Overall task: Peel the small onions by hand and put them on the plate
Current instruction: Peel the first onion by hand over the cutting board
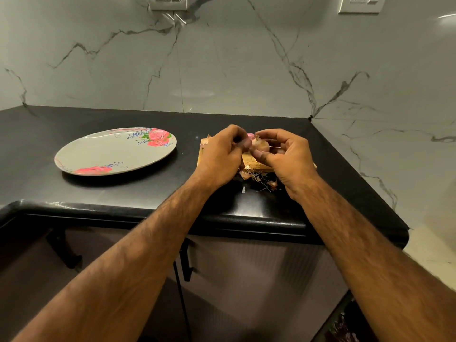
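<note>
A small pinkish onion [256, 141] is held between both hands above a brown sheet [256, 165] on the black counter. My left hand [222, 157] pinches the onion's left side with thumb and fingers. My right hand [287, 160] grips its right side, thumb underneath. Dry skins and roots [262, 181] lie in front of the sheet, partly hidden by my hands. The grey oval plate [98, 154] with pink roses sits to the left with nothing on it.
The black counter [148, 191] has a rounded front edge and ends at a marble wall behind and to the right. A small white scrap [243, 190] lies near the skins. Cabinet doors with dark handles [186, 260] are below.
</note>
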